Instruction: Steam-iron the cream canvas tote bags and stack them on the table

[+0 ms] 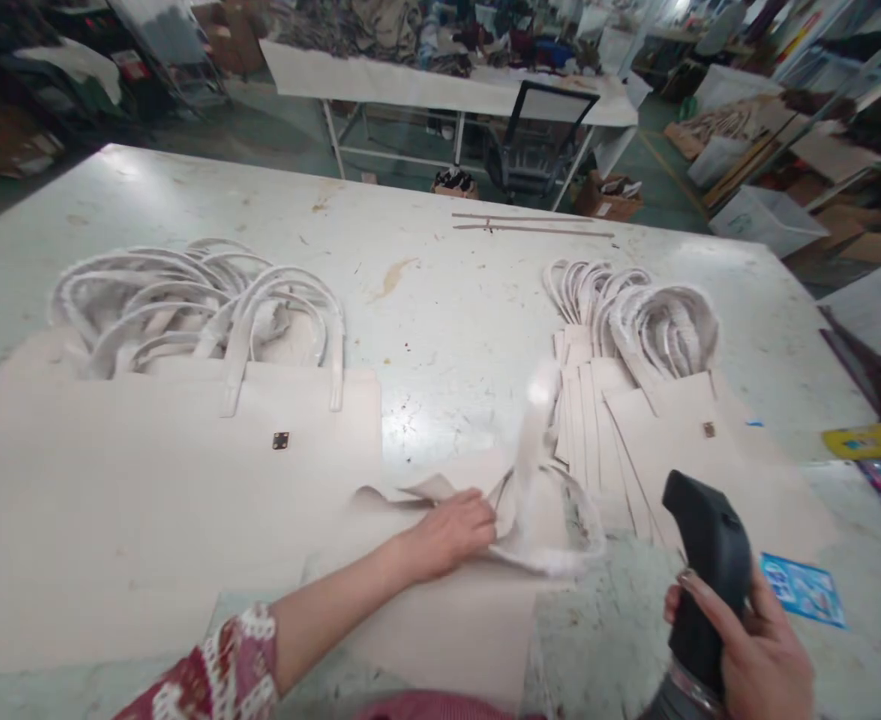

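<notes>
Left hand [451, 535] right on the pale bag [440, 490], mid-desk [447, 320], and there's no gap to cross here: its fingers curl over the crumpled material and look clenched on it, though the fingertips are hidden. The handle loop [560, 560] spills out to the right, blurred, so the bag's handle end points to the right hand's side. Over there, the right hand [766, 640] has its fingers wrapped round a black tool [710, 550], long axis nearly upright, head bent over to the left, towards that loop. Tool and loop are apart, clear desk between the 2. So the left hand is the nearer by far: 1 on the bag, 1 off it. Flanking them, 2 piles: the left pile [170, 480] beyond the forearm, the right pile [582, 400] beyond the tool.
</notes>
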Tool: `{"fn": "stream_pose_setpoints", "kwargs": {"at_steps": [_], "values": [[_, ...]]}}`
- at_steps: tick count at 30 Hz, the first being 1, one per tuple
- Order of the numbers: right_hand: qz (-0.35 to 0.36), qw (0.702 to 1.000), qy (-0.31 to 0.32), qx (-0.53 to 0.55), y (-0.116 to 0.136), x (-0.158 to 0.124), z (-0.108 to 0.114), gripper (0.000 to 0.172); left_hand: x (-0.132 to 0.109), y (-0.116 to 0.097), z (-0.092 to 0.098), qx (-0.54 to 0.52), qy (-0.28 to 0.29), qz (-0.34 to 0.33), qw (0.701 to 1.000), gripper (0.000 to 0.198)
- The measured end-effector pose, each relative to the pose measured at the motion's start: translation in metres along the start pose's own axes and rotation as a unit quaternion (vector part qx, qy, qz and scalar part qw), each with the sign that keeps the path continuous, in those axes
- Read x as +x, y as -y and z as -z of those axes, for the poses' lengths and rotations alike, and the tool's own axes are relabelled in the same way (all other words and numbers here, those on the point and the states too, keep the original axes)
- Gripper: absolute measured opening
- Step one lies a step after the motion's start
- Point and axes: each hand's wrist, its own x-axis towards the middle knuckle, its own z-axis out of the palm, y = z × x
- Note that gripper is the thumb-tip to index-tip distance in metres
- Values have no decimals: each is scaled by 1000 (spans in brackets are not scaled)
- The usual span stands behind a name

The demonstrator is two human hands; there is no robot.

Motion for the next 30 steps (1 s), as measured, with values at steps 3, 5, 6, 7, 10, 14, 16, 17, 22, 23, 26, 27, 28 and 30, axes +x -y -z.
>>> {"fn": "stream_pose_setpoints", "kwargs": {"at_steps": [3, 5, 6, 7, 10, 14, 16, 17, 22, 23, 26, 27, 28, 30], "values": [[15, 999, -10, -34, 0, -9, 20, 73, -41, -32, -40, 61, 19, 0, 998, 13], [27, 999, 8, -39, 1, -16, 27, 76, -55, -41, -53, 88, 23, 18, 996, 12], [33, 998, 26, -42, 2, -19, 29, 77, -59, -43, -56, 99, 23, 20, 995, 12], [36, 997, 50, -49, 2, -22, 28, 79, -62, -45, -56, 108, 23, 17, 994, 13], [14, 977, 197, -74, 5, -28, 15, 78, -67, -48, -52, 118, 6, 7, 993, 15], [-5, 916, 400, -38, 9, -30, -32, 75, -75, -57, -56, 110, -28, 15, 993, 17], [3, 913, 409, -19, 12, -27, -60, 74, -80, -59, -58, 109, -29, 22, 993, 18], [10, 919, 394, -9, 14, -25, -71, 75, -81, -59, -57, 109, -26, 28, 993, 18], [59, 957, 279, 45, 25, -9, -82, 82, -82, -27, 9, 81, -86, 166, 979, 18], [59, 961, 265, 47, 26, -6, -75, 83, -81, -14, 33, 68, -121, 219, 966, 23], [42, 972, 228, 30, 21, 1, -49, 83, -79, 33, 107, 47, -175, 329, 927, 33], [36, 975, 217, 23, 17, 1, -41, 83, -80, 50, 131, 60, -179, 367, 911, 30], [29, 978, 207, 20, 13, 1, -34, 81, -83, 67, 154, 78, -174, 408, 893, 23], [15, 981, 194, 25, 2, -1, -23, 79, -94, 98, 199, 117, -170, 478, 854, 18]]}}
